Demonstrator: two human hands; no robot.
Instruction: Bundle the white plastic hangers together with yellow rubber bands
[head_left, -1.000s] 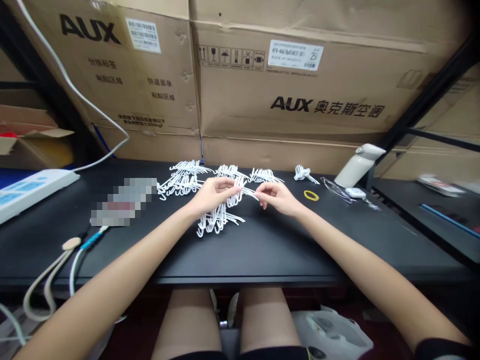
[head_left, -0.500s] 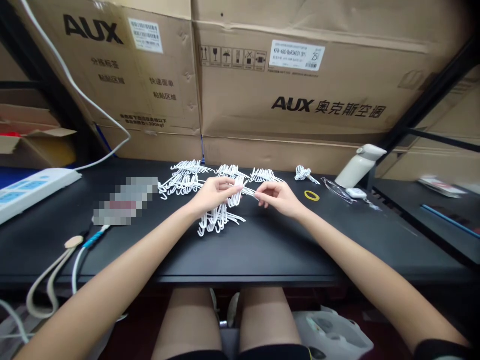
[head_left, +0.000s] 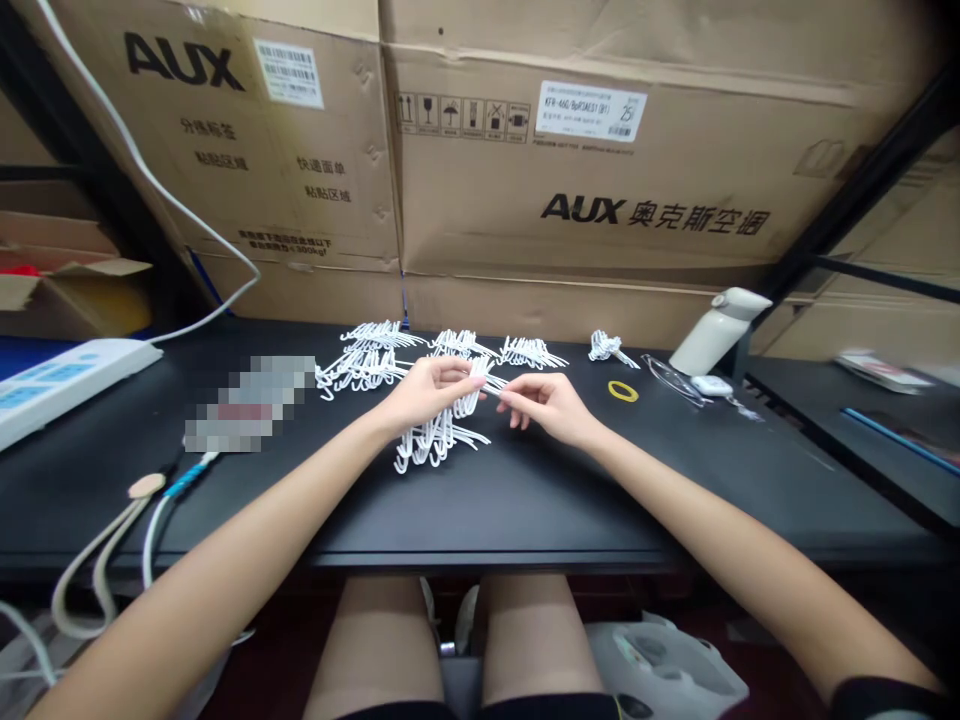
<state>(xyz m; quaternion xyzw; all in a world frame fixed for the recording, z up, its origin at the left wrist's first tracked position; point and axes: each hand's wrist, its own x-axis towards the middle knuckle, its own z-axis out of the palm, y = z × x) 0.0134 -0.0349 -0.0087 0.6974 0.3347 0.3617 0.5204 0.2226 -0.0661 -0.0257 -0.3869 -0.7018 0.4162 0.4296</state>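
My left hand (head_left: 426, 392) is closed around the top of a bunch of small white wire hooks (head_left: 439, 432) that hangs down onto the black table (head_left: 525, 490). My right hand (head_left: 546, 403) pinches the thin white end of a hook just to the right of the left fingers. The two hands almost touch at mid table. More piles of the same white hooks (head_left: 360, 365) lie behind the hands, further groups of hooks (head_left: 531, 351) to the right, and a small hook cluster (head_left: 609, 347) farther right.
A yellow rubber band (head_left: 622, 391) lies right of my right hand. A white lamp base (head_left: 716, 330) and clear glasses (head_left: 671, 378) stand at the back right. A white power strip (head_left: 60, 382) and cables (head_left: 150, 500) lie left. Cardboard boxes (head_left: 585, 170) wall the back.
My right hand has slid a little left and down toward my left hand. The bunch of hooks and my left hand have stayed in place.
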